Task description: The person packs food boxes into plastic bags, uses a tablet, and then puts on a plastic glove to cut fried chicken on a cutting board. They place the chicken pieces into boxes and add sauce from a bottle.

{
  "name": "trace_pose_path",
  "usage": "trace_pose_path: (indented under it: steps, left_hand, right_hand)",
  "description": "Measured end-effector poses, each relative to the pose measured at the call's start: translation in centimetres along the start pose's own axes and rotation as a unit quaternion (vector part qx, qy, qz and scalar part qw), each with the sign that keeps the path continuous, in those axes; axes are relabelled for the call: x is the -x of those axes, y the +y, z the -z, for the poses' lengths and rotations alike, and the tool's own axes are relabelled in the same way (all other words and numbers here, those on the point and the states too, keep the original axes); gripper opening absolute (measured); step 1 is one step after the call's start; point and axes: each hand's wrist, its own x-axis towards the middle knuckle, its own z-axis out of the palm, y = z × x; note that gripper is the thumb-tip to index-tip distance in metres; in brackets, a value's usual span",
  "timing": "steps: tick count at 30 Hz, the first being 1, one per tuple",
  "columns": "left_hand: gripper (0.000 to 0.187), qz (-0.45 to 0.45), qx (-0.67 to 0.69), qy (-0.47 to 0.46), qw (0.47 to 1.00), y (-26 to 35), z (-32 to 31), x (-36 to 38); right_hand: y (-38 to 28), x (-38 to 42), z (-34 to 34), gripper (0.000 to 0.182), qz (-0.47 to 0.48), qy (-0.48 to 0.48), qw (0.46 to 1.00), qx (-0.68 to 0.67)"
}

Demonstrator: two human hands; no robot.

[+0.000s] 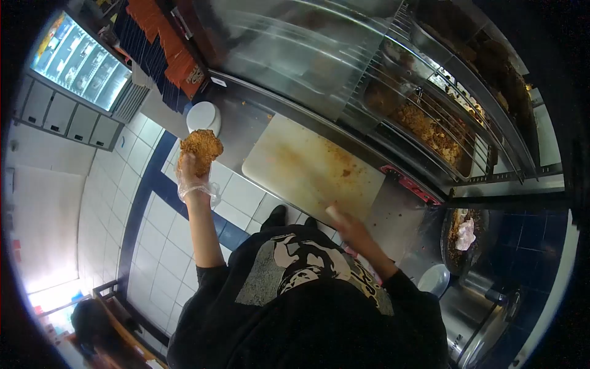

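My left hand [192, 175], in a clear plastic glove, holds up a golden-brown, crumb-coated fried cutlet [201, 145] left of the counter. Its fingers are closed on the lower edge of the piece. My right hand [353, 232] is over the near edge of a white cutting board [307, 138], blurred by motion. The fingers of that hand look curled, and a faint streak runs from them across the board; what they hold I cannot make out. Brown stains and crumbs mark the board.
A round white container [203, 118] stands at the counter's left end. Behind the board is a metal and glass cabinet with wire racks [439, 117] and crumb-filled trays. A steel pot [470, 320] and a white bowl [434, 280] are at lower right. Another person [98, 329] is at lower left.
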Motion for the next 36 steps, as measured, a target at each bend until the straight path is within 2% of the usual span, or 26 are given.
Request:
trace_pose_path:
  steps: [2,4,5,6,8,10,12,14,15,17,18,20,21,22,24,25,26,27,28,29,31,33,35,36]
  left_hand:
    - [0.051,0.018,0.012,-0.013,1.0,-0.7,0.4,-0.9]
    - [0.051,0.054,0.07,-0.011,0.996,-0.5,-0.1,-1.0]
    - [0.051,0.055,0.068,-0.015,0.996,-0.5,-0.4,-1.2]
    - [0.051,0.057,0.057,-0.029,0.996,-0.5,-0.7,-1.3]
    - [0.051,0.062,0.044,-0.042,0.996,-0.9,-1.1,-1.4]
    - [0.048,0.072,-0.04,0.023,0.996,-1.6,-1.6,-1.9]
    - [0.044,0.08,-0.025,0.005,0.997,-2.1,-1.2,-2.0]
    - [0.041,0.086,-0.008,-0.012,0.996,-2.7,-0.9,-2.9]
    - [0.04,0.105,-0.007,-0.032,0.994,-2.9,-0.5,-3.7]
    - [0.039,0.128,-0.011,-0.055,0.99,-3.6,0.2,-4.4]
    - [0.039,0.123,-0.008,-0.068,0.99,-3.9,0.5,-4.5]
    - [0.04,0.118,-0.006,-0.079,0.99,-4.2,0.4,-4.6]
    - [0.04,0.136,-0.051,-0.068,0.987,-4.3,-0.1,-4.7]
    - [0.04,0.154,-0.096,-0.057,0.982,-4.3,-0.5,-4.8]
    - [0.039,0.158,-0.058,-0.052,0.984,-4.8,-0.8,-3.9]
    - [0.039,0.16,-0.02,-0.045,0.986,-5.1,-0.9,-3.5]
    - [0.039,0.162,-0.02,-0.045,0.986,-5.2,-0.7,-3.4]
    - [0.04,0.162,-0.04,0.001,0.986,-5.4,-0.4,-3.5]
    - [0.041,0.162,-0.061,0.048,0.984,-5.5,-0.1,-3.6]
    - [0.041,0.163,-0.062,0.049,0.984,-5.6,0.2,-3.7]
    - [0.042,0.138,-0.043,0.001,0.99,-5.6,0.9,-3.9]
    - [0.041,0.131,-0.067,0.005,0.989,-4.5,-0.1,-2.8]
    - [0.039,0.099,-0.138,0.002,0.986,-4.0,-0.5,-2.5]
    - [0.039,0.099,-0.136,0.011,0.986,-4.1,-0.3,-2.1]
  right_hand:
    - [-2.7,-1.7,-1.8,0.046,-0.003,-0.058,0.998,-0.004]
    - [-3.0,-2.8,-2.3,0.046,-0.049,-0.057,0.997,0.009]
    - [-2.9,-3.5,-2.4,0.047,-0.088,-0.058,0.994,0.023]
    - [-1.9,-3.7,-1.9,0.047,-0.09,-0.055,0.994,0.023]
    - [1.0,-3.0,-0.4,0.048,-0.054,0.073,0.996,-0.022]
    - [0.1,-2.4,1.6,0.049,-0.085,0.057,0.994,-0.026]
    - [0.3,-1.3,2.1,0.049,-0.112,0.044,0.992,-0.029]
    - [1.2,1.6,0.6,0.049,0.002,0.023,0.999,0.048]
    - [0.2,2.2,1.1,0.049,-0.001,0.023,0.999,0.047]
    - [-2.5,3.5,2.4,0.049,-0.097,-0.156,0.979,0.093]
    - [-1.4,4.1,2.1,0.049,-0.1,-0.154,0.979,0.091]
    - [2.8,5.7,1.8,0.05,-0.009,-0.031,0.99,0.137]
    - [4.0,5.8,2.3,0.051,-0.031,-0.019,0.99,0.136]
    - [3.8,5.5,3.1,0.051,-0.032,-0.018,0.99,0.136]
    - [3.3,5.3,4.7,0.053,-0.193,-0.015,0.977,0.089]
    - [3.4,4.9,4.5,0.053,-0.195,-0.015,0.977,0.09]
    - [3.1,4.2,3.6,0.052,-0.156,-0.028,0.982,0.103]
    - [2.5,3.3,2.7,0.052,-0.116,-0.041,0.986,0.114]
    - [0.6,1.9,2.1,0.051,-0.07,-0.018,0.995,0.069]
    - [-1.6,0.4,1.5,0.05,-0.023,0.005,0.999,0.022]
    - [-4.0,-2.5,-0.2,0.048,-0.053,-0.033,0.998,0.023]
    - [-3.7,-3.7,-0.8,0.046,-0.08,-0.074,0.994,0.026]
    - [-1.4,-4.2,-1.1,0.042,-0.092,-0.001,0.996,-0.016]
    - [-0.9,-4.2,0.1,0.042,-0.09,-0.009,0.996,-0.015]
